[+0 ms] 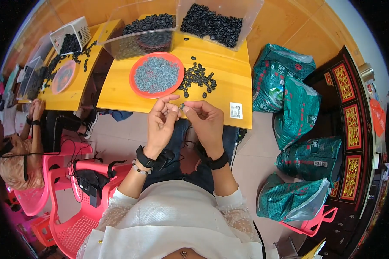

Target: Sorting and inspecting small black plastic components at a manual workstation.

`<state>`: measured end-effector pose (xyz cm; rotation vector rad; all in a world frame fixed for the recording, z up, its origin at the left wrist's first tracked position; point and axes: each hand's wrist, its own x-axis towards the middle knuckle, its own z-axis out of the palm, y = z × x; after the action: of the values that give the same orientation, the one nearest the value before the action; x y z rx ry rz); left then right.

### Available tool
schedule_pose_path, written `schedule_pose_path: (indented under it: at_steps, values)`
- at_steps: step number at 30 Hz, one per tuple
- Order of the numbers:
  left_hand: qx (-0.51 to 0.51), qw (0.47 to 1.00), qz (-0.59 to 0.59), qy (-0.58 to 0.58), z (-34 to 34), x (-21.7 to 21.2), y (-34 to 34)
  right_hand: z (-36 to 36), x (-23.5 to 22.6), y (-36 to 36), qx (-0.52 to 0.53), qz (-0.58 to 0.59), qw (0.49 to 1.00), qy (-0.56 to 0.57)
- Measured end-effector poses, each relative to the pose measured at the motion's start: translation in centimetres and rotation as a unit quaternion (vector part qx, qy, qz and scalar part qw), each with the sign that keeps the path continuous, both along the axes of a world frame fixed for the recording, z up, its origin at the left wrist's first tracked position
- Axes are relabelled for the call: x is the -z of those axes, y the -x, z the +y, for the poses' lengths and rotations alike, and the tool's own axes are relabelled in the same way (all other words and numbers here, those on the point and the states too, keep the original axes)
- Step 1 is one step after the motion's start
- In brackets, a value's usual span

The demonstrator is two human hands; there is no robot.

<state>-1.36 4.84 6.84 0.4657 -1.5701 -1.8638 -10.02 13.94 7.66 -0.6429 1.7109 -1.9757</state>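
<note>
My right hand [206, 121] pinches a small dark oval piece [182, 105] between thumb and index finger, just past the table's near edge. It resembles the loose black pieces [197, 78] scattered on the yellow table [121, 88]. Close beside it, my left hand [162, 123] has its thumb and fingers drawn together; anything between those fingertips is too small to make out. Beyond both hands sits a red round plate [136, 88] heaped with small grey metal parts that look like screws [156, 74].
Two clear plastic bins [112, 51] of black pieces stand at the table's back. At left, another person [19, 166] sits by a second table with a tipped white basket [80, 32]. Green bags [296, 114] line the right side. A pink chair [71, 224] stands at lower left.
</note>
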Motion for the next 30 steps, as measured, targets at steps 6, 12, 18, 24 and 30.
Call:
schedule_pose_path:
  at_steps: [6, 12, 18, 24, 30]
  values:
    - [0.002, 1.0, 0.011, 0.017, 0.2, 0.6, 0.0, 0.1, -0.5, -0.4, -0.004, -0.006, 1.0, 0.004]
    - [0.004, 1.0, 0.017, 0.011, 0.2, 0.4, -0.3, 0.3, -0.5, -0.4, 0.005, -0.001, 1.0, -0.006]
    - [0.002, 1.0, 0.01, 0.019, 0.3, 0.3, -0.2, 0.3, -0.7, -0.6, 0.003, 0.013, 1.0, -0.014]
    - [-0.011, 1.0, -0.005, 0.016, 0.2, 0.2, -0.2, 0.0, -0.6, -0.6, 0.0, 0.022, 0.999, -0.029]
    - [-0.092, 0.982, -0.04, 0.159, 0.3, 2.4, -0.5, -0.1, -1.4, -1.4, 0.021, 0.164, 0.982, -0.089]
